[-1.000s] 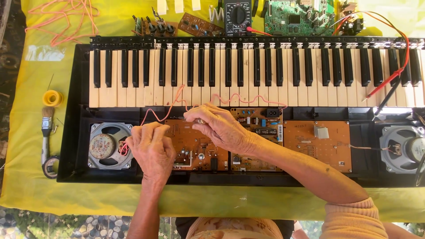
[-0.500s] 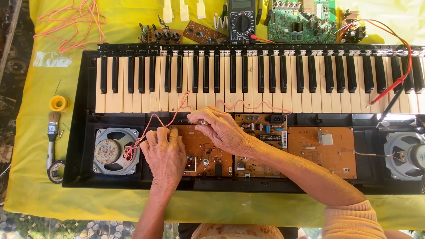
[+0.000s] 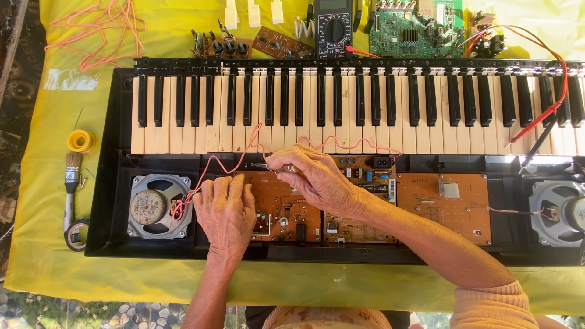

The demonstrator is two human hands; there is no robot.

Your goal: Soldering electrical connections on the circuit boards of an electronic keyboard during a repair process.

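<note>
An opened electronic keyboard (image 3: 341,109) lies on a table covered with a yellow cloth (image 3: 55,201), with its white and black keys toward the far edge and its bare inside toward the near edge. The left hand (image 3: 226,210) rests flat, palm down, with fingers loosely spread on the left end of a brown circuit board (image 3: 281,204), holding nothing. The right hand (image 3: 317,180) is just beside it, closed around a thin metal tool (image 3: 274,166); the tip of this tool sticks out to the left, at the far edge of the same board. A thin red wire (image 3: 219,164) runs from the left round speaker (image 3: 152,207), past the left hand, toward the keys. Near the left edge of the cloth lie a small brush (image 3: 72,180) and a yellow roll (image 3: 81,141). A black multimeter (image 3: 334,27) and a green circuit board (image 3: 414,30) lie at the far edge.
</note>
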